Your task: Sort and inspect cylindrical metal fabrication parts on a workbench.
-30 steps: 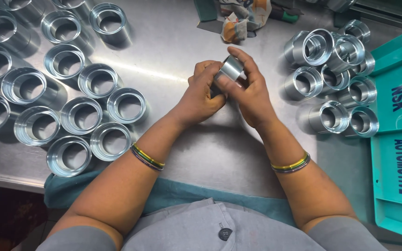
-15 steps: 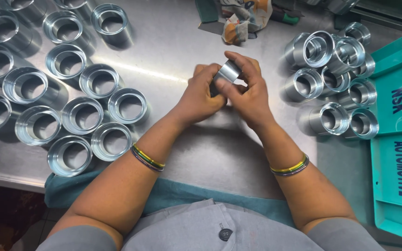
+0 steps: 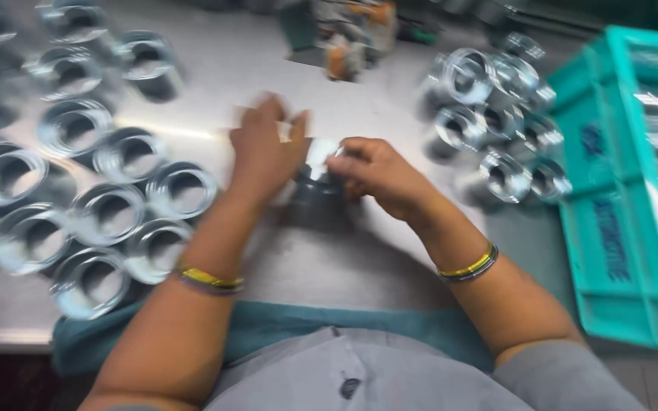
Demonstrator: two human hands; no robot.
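Here we are at the middle of the frame, and the small metal ring (image 3: 315, 179) sits right between our two hands, low against the steel table (image 3: 344, 259). Our left hand (image 3: 264, 156) is on the ring's left side, fingers spread fairly wide and blurred with motion, so we cannot tell whether it truly grips or only steadies. Our right hand (image 3: 378, 173) closes in from the right, fingers curled narrow around the ring's rim, and it looks to be the hand carrying it. Which way the ring's bore faces we cannot say through the blur. Both hands are touching or just beside it, the right perhaps the firmer hold. Off at the left of the frame lie rows of larger metal rings (image 3: 104, 209), openings up; at the upper right a cluster of smaller fittings (image 3: 496, 122), and beyond them the teal crate (image 3: 618, 228) along the right edge.
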